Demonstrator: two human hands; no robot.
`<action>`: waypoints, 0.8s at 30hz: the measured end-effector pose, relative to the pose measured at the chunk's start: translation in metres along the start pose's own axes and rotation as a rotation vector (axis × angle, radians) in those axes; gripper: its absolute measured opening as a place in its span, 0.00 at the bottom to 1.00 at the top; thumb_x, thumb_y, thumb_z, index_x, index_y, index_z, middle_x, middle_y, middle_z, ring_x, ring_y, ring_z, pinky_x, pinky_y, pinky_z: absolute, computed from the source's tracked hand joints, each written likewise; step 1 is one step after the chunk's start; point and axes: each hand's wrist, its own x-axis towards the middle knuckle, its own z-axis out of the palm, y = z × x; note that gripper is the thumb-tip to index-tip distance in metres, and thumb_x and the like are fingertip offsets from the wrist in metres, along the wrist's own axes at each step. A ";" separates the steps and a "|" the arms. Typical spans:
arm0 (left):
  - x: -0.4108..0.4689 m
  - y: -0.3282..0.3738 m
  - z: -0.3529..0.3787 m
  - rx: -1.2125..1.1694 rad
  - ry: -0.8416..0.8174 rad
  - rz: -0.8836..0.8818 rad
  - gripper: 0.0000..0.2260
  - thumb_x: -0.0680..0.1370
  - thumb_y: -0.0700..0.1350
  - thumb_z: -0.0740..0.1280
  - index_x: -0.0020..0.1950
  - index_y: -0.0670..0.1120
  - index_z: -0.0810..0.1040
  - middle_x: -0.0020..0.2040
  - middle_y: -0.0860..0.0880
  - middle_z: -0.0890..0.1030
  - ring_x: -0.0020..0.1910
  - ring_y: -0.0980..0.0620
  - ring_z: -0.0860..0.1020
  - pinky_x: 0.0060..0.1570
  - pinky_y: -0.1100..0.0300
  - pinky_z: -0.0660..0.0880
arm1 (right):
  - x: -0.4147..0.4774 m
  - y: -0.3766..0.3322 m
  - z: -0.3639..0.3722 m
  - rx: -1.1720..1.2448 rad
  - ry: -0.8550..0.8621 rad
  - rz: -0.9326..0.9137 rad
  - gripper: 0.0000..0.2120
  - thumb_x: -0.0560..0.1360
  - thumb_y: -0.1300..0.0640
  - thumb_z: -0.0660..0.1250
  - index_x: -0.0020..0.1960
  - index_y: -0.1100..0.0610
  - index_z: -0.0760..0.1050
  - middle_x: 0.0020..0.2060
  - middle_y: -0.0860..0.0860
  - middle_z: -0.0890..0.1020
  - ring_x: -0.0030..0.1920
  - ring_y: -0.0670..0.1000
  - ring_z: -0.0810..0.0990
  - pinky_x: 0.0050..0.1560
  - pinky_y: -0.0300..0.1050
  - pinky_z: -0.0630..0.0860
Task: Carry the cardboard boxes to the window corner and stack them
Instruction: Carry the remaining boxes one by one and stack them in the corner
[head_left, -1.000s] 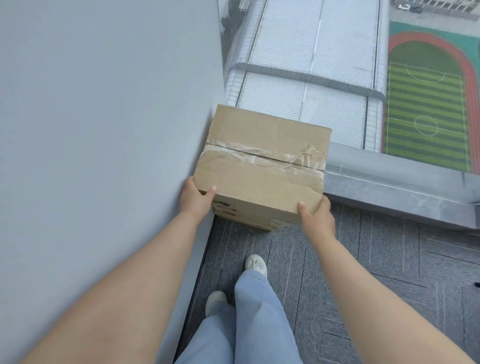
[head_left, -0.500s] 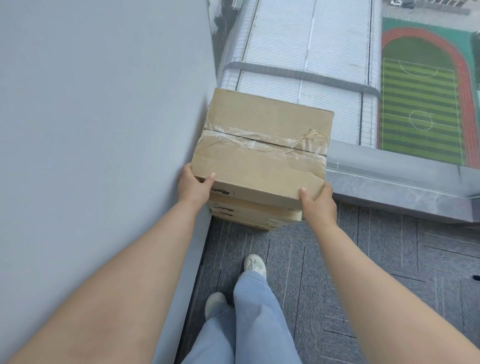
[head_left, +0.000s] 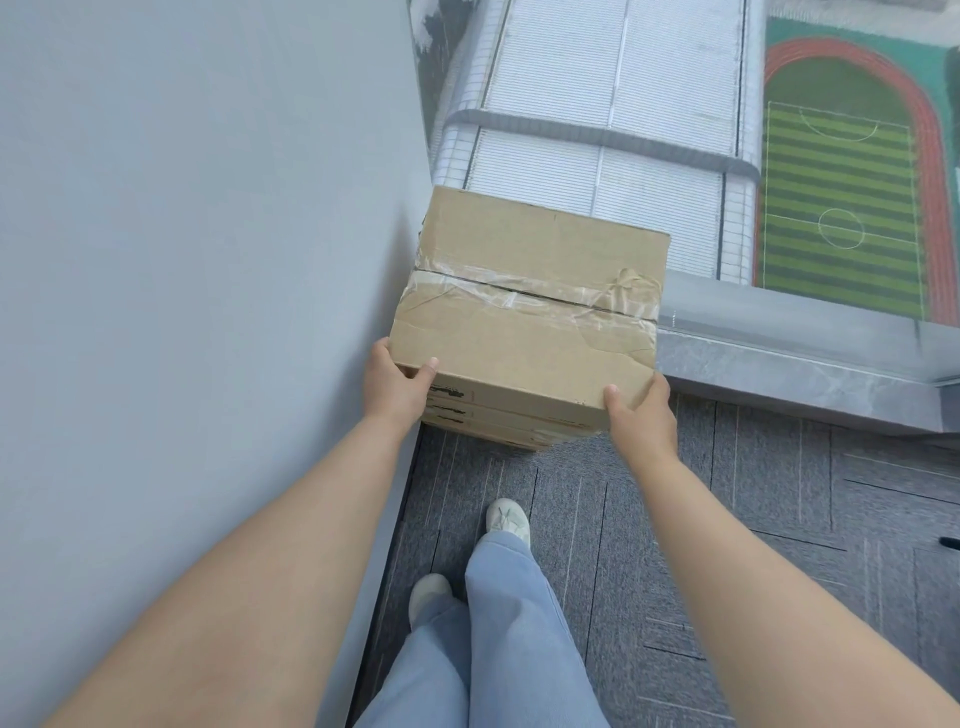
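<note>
Top box (head_left: 530, 312) is held between the two hands, on or just above the lower boxes (head_left: 498, 423) stacked beneath. Contact can't be made out from this angle.

- Left hand (head_left: 392, 387) grips the near-left corner: thumb on the lid, fingers round the side next to the wall (head_left: 208, 260).
- Right hand (head_left: 639, 413) grips the near-right corner: thumb over the top edge, fingers hidden behind.
- Window ledge (head_left: 779, 358) runs just beyond the right hand.

Handling, as judged:
- Stiff corrugated board, dry and matte, not slippery.
- Weight unknown; the two-handed hold hints at moderate.
- Lid creased near the right thumb, and tape (head_left: 524, 299) over the seam is wrinkled. Flaps are probably weak, so avoid pressing on top.
- Best hold is opposite corners or side walls.
- Little finger room on the left hand's wall side.
</note>
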 end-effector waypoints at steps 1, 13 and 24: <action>0.000 0.000 0.000 0.006 -0.004 0.002 0.26 0.75 0.45 0.69 0.69 0.40 0.63 0.64 0.44 0.73 0.61 0.47 0.73 0.53 0.64 0.65 | 0.000 0.000 0.000 -0.002 0.000 0.003 0.30 0.78 0.49 0.61 0.74 0.55 0.53 0.66 0.60 0.70 0.65 0.62 0.70 0.62 0.55 0.68; 0.002 -0.006 0.004 0.012 -0.025 0.014 0.26 0.75 0.46 0.69 0.68 0.41 0.63 0.64 0.44 0.72 0.62 0.46 0.72 0.58 0.59 0.68 | 0.001 0.005 -0.001 0.008 0.004 0.004 0.30 0.78 0.50 0.60 0.75 0.55 0.52 0.67 0.59 0.69 0.65 0.62 0.70 0.62 0.55 0.68; 0.007 -0.009 0.002 0.052 -0.059 0.014 0.27 0.75 0.47 0.69 0.69 0.41 0.62 0.65 0.44 0.72 0.62 0.46 0.72 0.61 0.55 0.69 | 0.002 0.006 0.000 -0.030 -0.003 -0.008 0.30 0.78 0.48 0.60 0.74 0.55 0.51 0.66 0.59 0.70 0.64 0.62 0.71 0.61 0.55 0.69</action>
